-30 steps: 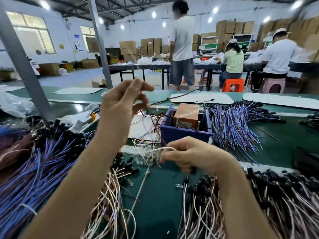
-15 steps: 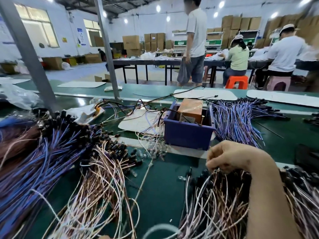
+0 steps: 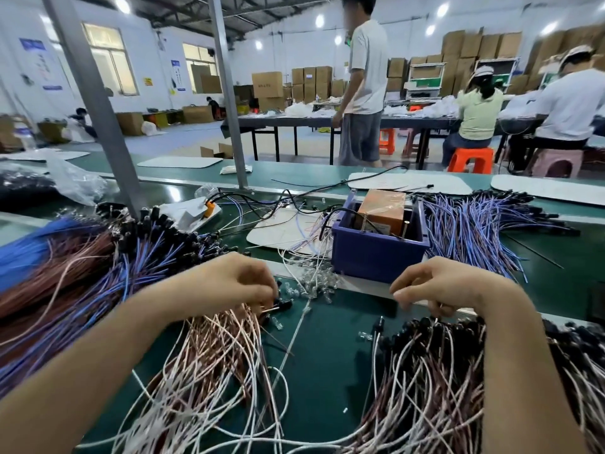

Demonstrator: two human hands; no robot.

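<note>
My left hand [image 3: 226,283] reaches into a loose pile of pink and white wires [image 3: 212,355] with black connector ends on the green table [image 3: 327,371]. Its fingertips pinch a black connector [image 3: 281,304] at the pile's far edge. My right hand [image 3: 438,286] hovers just over a second pile of pink and white wires [image 3: 425,371] on the right. Its fingers are loosely curled, with nothing visible in them. A small heap of clear plastic parts [image 3: 314,280] lies between the hands, a little farther off.
A blue bin [image 3: 376,253] holding a brown box [image 3: 381,211] stands just beyond my hands. Blue and purple wire bundles [image 3: 82,273] lie at left, with more purple wires [image 3: 465,224] at right. Metal posts [image 3: 95,103] rise from the table. People work at tables behind.
My left hand came down from the air, left the view, and now reaches into the left pile. My right hand moved from the centre to the right pile and has lifted slightly.
</note>
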